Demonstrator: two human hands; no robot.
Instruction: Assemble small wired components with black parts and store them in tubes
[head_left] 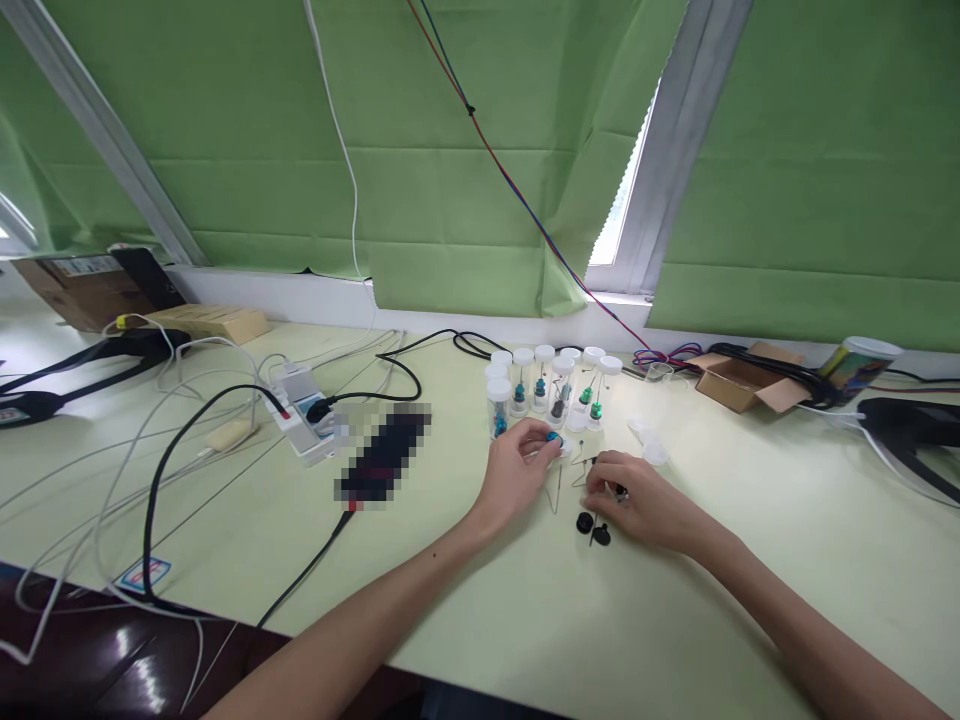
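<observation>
Left hand: the left hand (517, 462) is seen curled, its fingertips pinched on a small blue cap (553, 438) with a white piece under it; whether that piece is a lid or a vial end cannot be told.
Blue cap: it is held at the hand's far right edge, just off the table (480, 600), nearer the left hand than the right.
Vials: a cluster of white-capped clear vials (551, 385) is stood upright just beyond the left hand's fingertips, most with blue or green inserts inside.
Pins: thin metal pins (556, 490) are laid on the table between the two hands, their long axis running roughly away from the person, toward the vials.
Right hand: the right hand (637, 500) is rested on the table with fingers bent inward and pressed together on something small and dark; what exactly is pinched cannot be told.
Black caps: two small black caps (592, 528) are laid just on the near side of the right hand's fingertips, one with a pin through it, it seems.
Loose lids: a few white lids (649, 445) are left beyond the right hand, to the right of the vials.
Key relation: the pins and black caps are placed in the gap between the hands, closer to the right hand; the vials are closer to the left.
</observation>
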